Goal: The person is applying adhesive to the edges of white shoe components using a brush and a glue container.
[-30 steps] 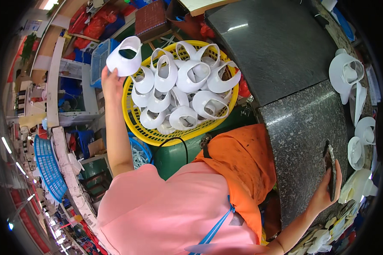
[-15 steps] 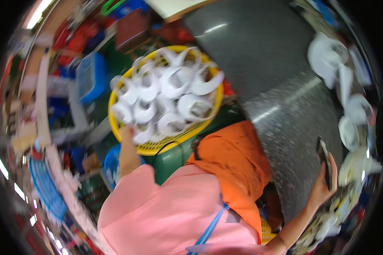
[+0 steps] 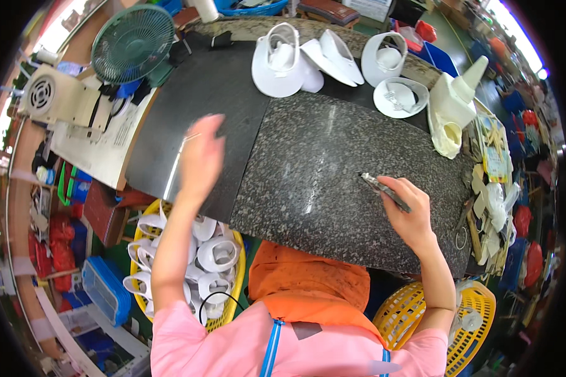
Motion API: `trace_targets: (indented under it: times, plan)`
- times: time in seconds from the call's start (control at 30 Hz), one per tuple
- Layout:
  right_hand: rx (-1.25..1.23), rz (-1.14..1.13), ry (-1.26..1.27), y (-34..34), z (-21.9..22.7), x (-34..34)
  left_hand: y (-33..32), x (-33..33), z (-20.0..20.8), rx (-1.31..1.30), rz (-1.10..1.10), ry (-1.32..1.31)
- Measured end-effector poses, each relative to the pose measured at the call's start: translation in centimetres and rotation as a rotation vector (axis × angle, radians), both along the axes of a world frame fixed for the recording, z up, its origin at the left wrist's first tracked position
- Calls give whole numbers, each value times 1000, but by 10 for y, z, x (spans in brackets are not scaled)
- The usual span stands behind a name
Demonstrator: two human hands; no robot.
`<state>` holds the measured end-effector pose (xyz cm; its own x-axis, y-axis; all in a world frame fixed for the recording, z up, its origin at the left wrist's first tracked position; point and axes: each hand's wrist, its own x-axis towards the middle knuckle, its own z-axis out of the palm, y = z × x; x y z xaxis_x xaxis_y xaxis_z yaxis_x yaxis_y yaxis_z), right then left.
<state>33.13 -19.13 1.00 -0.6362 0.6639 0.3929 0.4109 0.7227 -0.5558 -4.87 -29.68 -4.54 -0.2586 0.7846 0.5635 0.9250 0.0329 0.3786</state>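
My left hand (image 3: 202, 154) is blurred above the dark left part of the tabletop (image 3: 223, 81), fingers stretched out and nothing visible in them. Over the speckled part of the top, my right hand (image 3: 408, 212) is closed round a narrow, flat dark tool (image 3: 386, 192) with a whitish, crusted tip pointing left; its exact kind I cannot make out. White curved pieces like shoe uppers (image 3: 276, 72) stand along the far edge. More such pieces (image 3: 219, 254) fill a yellow basket (image 3: 237, 276) below the table's left edge, partly behind my left forearm.
A green fan (image 3: 134, 44) stands at the far left, beside a beige machine (image 3: 53, 94). At the far right are a white cone-topped bottle (image 3: 456, 97) and scraps (image 3: 484, 217) along the edge. Another yellow basket (image 3: 478, 320) is by my right elbow.
My view has swung from the yellow basket to the tabletop. My left hand has left the basket's pieces and come up over the table. My right hand still holds the tool.
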Motion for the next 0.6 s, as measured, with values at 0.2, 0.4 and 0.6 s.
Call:
trace_targets:
  times: [0.2,0.4,0.6]
  plan:
    - [22,-74,-86,8,4,22,186,49,19,108,-141,320]
    - [-267,-220,120,22,4,27,149,38,43,368,-159,-768]
    - [-820,213,255,42,9,-47,70,43,48,315,-721,-1915]
